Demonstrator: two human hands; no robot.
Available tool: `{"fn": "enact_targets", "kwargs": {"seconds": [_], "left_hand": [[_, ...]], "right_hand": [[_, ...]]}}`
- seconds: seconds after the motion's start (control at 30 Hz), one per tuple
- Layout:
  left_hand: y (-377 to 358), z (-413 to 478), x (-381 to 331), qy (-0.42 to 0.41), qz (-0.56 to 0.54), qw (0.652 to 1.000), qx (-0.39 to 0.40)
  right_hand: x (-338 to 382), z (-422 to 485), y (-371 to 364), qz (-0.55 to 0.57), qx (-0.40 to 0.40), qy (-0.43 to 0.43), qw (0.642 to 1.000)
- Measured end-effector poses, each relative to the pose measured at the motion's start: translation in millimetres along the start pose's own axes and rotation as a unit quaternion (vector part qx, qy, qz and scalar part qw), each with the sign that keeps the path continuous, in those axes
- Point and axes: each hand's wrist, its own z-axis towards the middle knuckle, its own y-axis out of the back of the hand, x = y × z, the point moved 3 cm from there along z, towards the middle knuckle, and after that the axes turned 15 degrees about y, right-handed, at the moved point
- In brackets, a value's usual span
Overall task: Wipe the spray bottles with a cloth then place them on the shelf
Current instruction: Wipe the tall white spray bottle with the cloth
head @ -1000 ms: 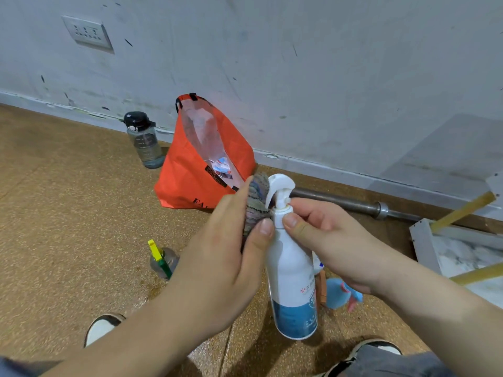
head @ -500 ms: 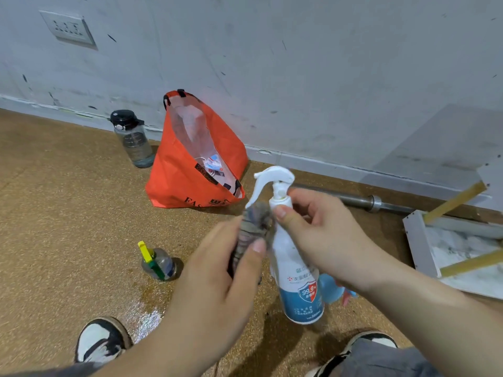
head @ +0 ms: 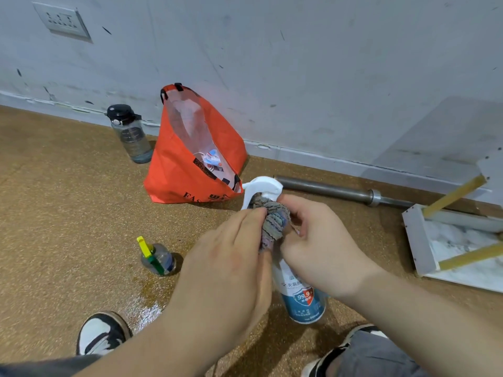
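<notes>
Brown floor; two hands, two spray bottles, one cloth.

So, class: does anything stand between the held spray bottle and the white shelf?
Nothing visible does: bare floor lies between the spray bottle, held with the cloth by left hand and right hand, and the shelf. The metal bar lies farther back.

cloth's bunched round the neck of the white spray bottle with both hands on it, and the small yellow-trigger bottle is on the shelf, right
One slip: in the head view the small yellow-trigger bottle is on the floor left of the left hand, not on the shelf. The cloth, white spray bottle and right hand are as you say.
</notes>
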Motion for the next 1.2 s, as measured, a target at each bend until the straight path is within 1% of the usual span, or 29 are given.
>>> {"fn": "enact_targets", "kwargs": {"seconds": [0.07,0.13,0.2,0.27,0.3,0.33,0.4,0.43,0.47,0.5,0.53,0.6,0.63,0.67,0.8,0.87,0.9,0.97,1.03,1.07,1.1,1.13,1.2], "left_hand": [[2,0,-6,0.038,0.001,0.999,0.016],[4,0,-10,0.084,-0.014,0.996,0.031],[4,-1,-9,0.124,-0.089,0.987,0.051],[5,1,-9,0.148,-0.187,0.969,0.060],[7,3,-8,0.171,-0.246,0.952,0.068],[9,4,-8,0.203,-0.308,0.925,0.088],[9,6,-12,0.255,-0.425,0.854,0.157],[7,7,-13,0.265,-0.450,0.834,0.178],[7,6,-14,0.266,-0.463,0.825,0.184],[6,5,-15,0.261,-0.463,0.828,0.177],[5,2,-14,0.242,-0.437,0.853,0.154],[1,-6,-15,0.179,-0.322,0.924,0.104],[0,-10,-17,0.165,-0.263,0.947,0.086],[-2,-11,-16,0.167,-0.236,0.954,0.081],[0,-11,-20,0.175,-0.215,0.958,0.071],[0,-6,-20,0.174,-0.254,0.948,0.082],[0,-3,-17,0.181,-0.295,0.934,0.091],[2,3,-12,0.237,-0.372,0.888,0.129],[3,10,-9,0.270,-0.441,0.835,0.189],[3,11,-8,0.270,-0.461,0.821,0.202],[3,10,-9,0.260,-0.460,0.824,0.202],[3,8,-10,0.250,-0.441,0.840,0.194],[2,-2,-14,0.203,-0.367,0.897,0.142]], "right_hand": [[-1,-1,-2,-0.076,-0.009,0.014,0.997],[1,0,-4,-0.104,-0.018,0.019,0.994],[4,0,-6,-0.097,-0.029,0.023,0.995],[8,0,-8,-0.083,-0.034,0.037,0.995],[9,0,-8,-0.076,-0.032,0.041,0.996],[10,2,-9,-0.065,-0.028,0.043,0.997],[10,4,-9,-0.032,-0.019,0.038,0.999],[11,4,-7,-0.015,-0.015,0.034,0.999],[11,5,-7,-0.002,-0.011,0.030,0.999],[11,6,-5,0.010,-0.009,0.023,1.000],[9,7,-3,0.021,-0.010,0.014,1.000],[6,6,0,0.045,-0.017,-0.006,0.999],[6,6,2,0.046,-0.014,-0.006,0.999],[7,6,2,0.040,-0.010,-0.004,0.999],[8,5,1,0.017,-0.019,0.004,1.000],[7,5,-3,-0.049,-0.026,0.032,0.998],[7,3,-5,-0.090,-0.020,0.046,0.995],[7,1,-8,-0.127,-0.010,0.058,0.990],[4,0,-7,-0.098,-0.017,0.052,0.994],[3,0,-5,-0.074,-0.021,0.049,0.996],[2,1,-4,-0.049,-0.023,0.044,0.998],[2,1,-1,-0.028,-0.024,0.033,0.999],[2,2,4,0.005,-0.031,0.008,0.999]]}}
